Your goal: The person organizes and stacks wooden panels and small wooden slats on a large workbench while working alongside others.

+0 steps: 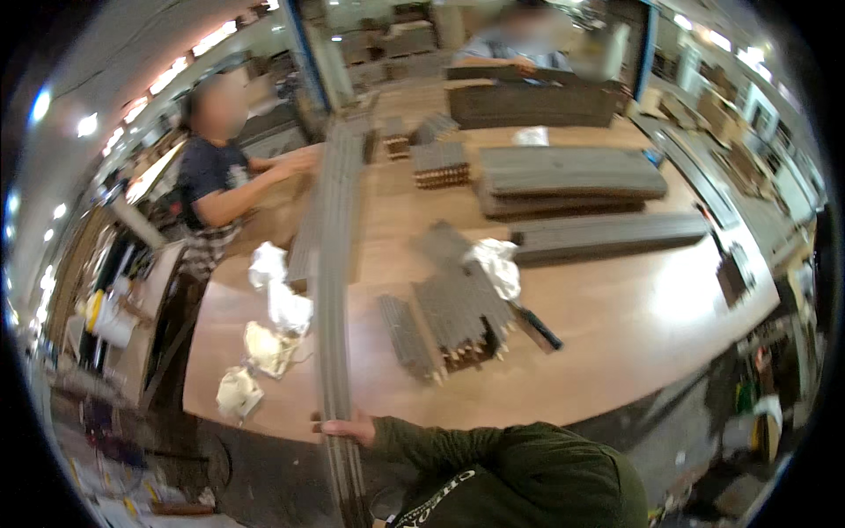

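Long slats [333, 264]: grey-brown, lengthwise-striped. Peg-ended pieces [453, 310]: grey-brown, tips pale wood. Stacked boards [572, 172]: grey-brown. Upright panel [528, 106]: dark brown. Tabletop [607, 308]: pinkish tan. Cloth by tool [497, 264]: white. Tool handle [541, 329]: blackish. Crumpled cloth [267, 348]: cream. Wearer's sleeve [431, 446]: olive green. Co-worker's T-shirt [204, 172]: navy; legwear [208, 251]: black-and-white check.

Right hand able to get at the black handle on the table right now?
Probably not without letting go: the right hand grips the long grey strips, left of the black handle. Nothing seems to cover the handle itself on the table.
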